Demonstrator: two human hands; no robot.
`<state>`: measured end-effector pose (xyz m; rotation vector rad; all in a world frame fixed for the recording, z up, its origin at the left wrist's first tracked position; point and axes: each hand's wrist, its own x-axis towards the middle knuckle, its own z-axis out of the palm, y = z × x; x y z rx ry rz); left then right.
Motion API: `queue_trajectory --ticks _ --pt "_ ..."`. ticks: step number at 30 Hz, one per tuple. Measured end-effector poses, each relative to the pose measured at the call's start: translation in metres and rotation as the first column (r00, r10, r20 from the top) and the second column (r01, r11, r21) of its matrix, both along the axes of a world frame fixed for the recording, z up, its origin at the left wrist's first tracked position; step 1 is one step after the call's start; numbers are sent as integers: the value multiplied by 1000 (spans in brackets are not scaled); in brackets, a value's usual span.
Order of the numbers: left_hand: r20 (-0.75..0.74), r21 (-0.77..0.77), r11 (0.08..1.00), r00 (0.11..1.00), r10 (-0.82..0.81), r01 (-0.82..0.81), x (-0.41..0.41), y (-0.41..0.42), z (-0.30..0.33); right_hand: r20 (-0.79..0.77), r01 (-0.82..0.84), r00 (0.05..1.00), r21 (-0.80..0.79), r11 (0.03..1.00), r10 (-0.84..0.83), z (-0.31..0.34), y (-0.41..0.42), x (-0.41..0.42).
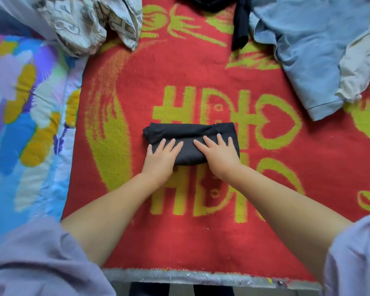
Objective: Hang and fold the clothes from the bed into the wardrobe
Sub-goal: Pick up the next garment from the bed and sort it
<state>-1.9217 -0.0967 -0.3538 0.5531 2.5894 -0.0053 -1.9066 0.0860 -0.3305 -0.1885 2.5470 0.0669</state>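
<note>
View from the head camera, read left to right. At far left a multicoloured quilt (26, 116) covers the edge of the bed, lying outside the working area. Above it a patterned grey garment (88, 24) lies crumpled and unfolded, apparently awaiting its turn. The red blanket (120, 221) with yellow-green motifs spreads flat across the middle of the bed and serves as the folding surface.

At its centre lies the folded black garment (190, 131), a compact bundle with its long axis running left to right. The left hand (162, 155) rests palm-down on the bundle's near left part; its grip is wide, fingers straight and spread, holding nothing. The right hand (219, 152) mirrors it on the near right part, likewise flat with fingers straight. Both palms appear placed to press the layers down, so that the fold sets and the bundle does not spring open. Judged from this, the folding of this piece is nearly complete, and it has yet to go to the wardrobe, which is not in view.

At top centre a second black garment (239, 24) trails onto the blanket. At upper right a light blue garment (303, 60) lies loosely heaped, with a pale crumpled garment (361, 67) overlapping its right edge; all remain unfolded.
</note>
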Motion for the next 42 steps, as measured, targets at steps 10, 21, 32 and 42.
queue_trajectory --ticks 10,21,32,42 --pt "-182 39 964 946 267 -265 35 -32 208 -190 -385 901 60 921 389 211 -33 -18" --pt "-335 -17 750 710 619 -661 235 -150 345 -364 -774 573 55 631 734 333 -183 103" --pt "-301 -50 289 291 908 -956 642 -207 358 -383 -994 87 25 105 920 343 -325 444" --pt "-211 -221 17 64 975 -975 954 -215 334 -240 -971 -136 -160 -177 961 296 -385 745"
